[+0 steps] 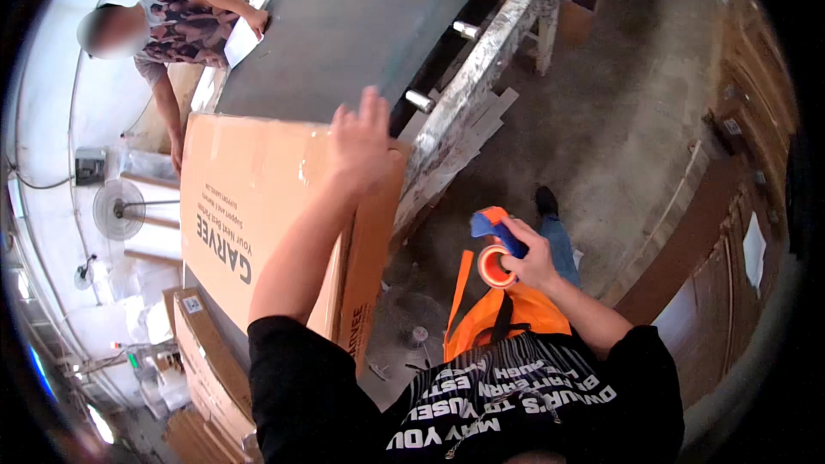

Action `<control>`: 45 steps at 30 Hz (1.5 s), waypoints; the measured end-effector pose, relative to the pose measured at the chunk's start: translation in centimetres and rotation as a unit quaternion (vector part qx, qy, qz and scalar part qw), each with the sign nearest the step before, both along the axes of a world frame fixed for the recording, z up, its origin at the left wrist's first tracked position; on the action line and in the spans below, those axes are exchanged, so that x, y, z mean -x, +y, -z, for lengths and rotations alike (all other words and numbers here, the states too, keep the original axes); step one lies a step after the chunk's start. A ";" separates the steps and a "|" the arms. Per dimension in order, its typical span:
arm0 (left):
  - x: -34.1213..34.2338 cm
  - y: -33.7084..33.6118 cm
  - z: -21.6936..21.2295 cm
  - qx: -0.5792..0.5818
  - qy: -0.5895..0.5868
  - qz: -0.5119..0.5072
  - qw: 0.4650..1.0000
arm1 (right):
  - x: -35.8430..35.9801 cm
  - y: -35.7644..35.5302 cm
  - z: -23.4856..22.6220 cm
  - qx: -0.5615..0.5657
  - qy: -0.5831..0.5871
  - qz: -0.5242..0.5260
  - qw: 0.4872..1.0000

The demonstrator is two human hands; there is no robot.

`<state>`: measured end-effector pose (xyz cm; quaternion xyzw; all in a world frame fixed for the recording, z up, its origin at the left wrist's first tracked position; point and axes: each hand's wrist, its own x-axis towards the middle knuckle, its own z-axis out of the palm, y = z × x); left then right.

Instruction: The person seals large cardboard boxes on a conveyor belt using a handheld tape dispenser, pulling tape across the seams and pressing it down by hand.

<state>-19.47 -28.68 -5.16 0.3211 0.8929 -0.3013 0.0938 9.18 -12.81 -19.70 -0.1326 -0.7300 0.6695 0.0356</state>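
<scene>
Carton: the large tan box point(258, 180) lay mostly left of the left fingers and nearer the body, its far edge just under them.
Left hand: blurred point(361, 150), over the box near its far right corner; its fingers were stretched out and wide, and I could not tell whether they touched the cardboard.
Right hand: point(534, 262) its fingers were wrapped around the blue handle of the tape dispenser point(507, 236).
Tape: an orange-rimmed roll point(497, 267) sat just left of the right fingers.
Apron: orange cloth point(516, 314) hung just below the right fingers.
Counter: the dark grey top point(361, 17) stretched away beyond the left fingers, with a paint-spattered rail point(481, 60) to their right.
Co-worker: a person point(176, 26), well left of the left fingers, held a white sheet point(242, 43), with the other hand at the box's left edge.
Fan: round point(119, 210), far left of both hands' fingers.
</scene>
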 end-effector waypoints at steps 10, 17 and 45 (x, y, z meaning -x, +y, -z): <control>-1.4 -1.8 -0.2 -0.234 0.033 -0.185 0.954 | 36.0 3.0 -3.2 0.225 0.044 -0.303 0.925; -1.6 -3.8 0.0 -0.315 0.006 -0.170 0.934 | 35.3 4.3 -4.4 0.133 -0.009 -0.697 0.705; -2.3 -5.4 -0.8 -0.299 -0.021 -0.173 0.938 | 28.0 -3.3 -2.9 -0.081 -0.047 -0.671 0.736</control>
